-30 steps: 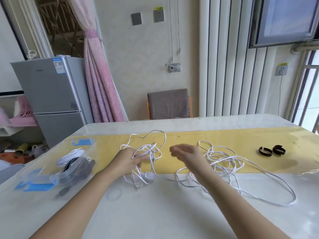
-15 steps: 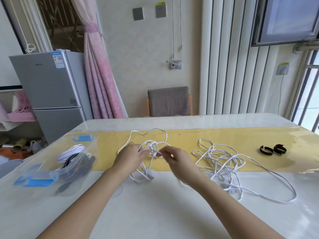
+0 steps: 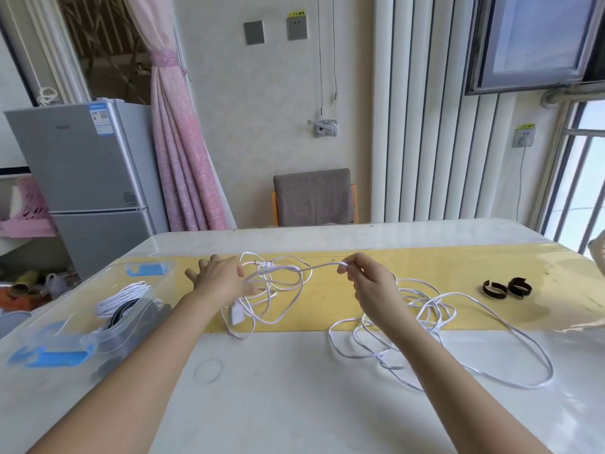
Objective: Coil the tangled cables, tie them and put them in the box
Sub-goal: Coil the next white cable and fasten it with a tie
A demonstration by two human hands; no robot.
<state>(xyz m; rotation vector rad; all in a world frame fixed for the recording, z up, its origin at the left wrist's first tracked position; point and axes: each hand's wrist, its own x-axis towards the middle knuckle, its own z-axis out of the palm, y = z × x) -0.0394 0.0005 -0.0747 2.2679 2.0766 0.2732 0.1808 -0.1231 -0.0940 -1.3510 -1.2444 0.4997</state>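
My right hand [image 3: 373, 286] pinches the white cable [image 3: 322, 265] between thumb and fingertips, lifted a little above the worktop [image 3: 294, 404]. From that pinch the cable runs leftward in one fairly straight stretch to its tangle, which lies under and just right of my left hand [image 3: 221, 278]. That hand lies flat with the fingers spread, resting on the near-left side of the tangle. I cannot tell whether my thumb hooks a loop.

So the free stretch lies across me, left to right, with one hand at each end. The rest of the tangle drops toward me from my left hand, down to the white plug block [image 3: 236, 314] at the near edge of the yellow strip [image 3: 327, 309]. I judge that coiling turns on this line. My right hand has the end to draw out, and my left is nearer the tangle and better placed to gather loops.

The second white cable [image 3: 425, 319] sprawls under and beyond my right forearm, with a long loop trailing far right. It lies just beside the working stretch, and I think it could snag if I pull wide to the right.

The black ties [image 3: 494, 289] sit well off to the right, past that heap, nearer my right hand. The clear box [image 3: 82, 342] is at my far left, nearer my left hand, and already holds coiled cables.
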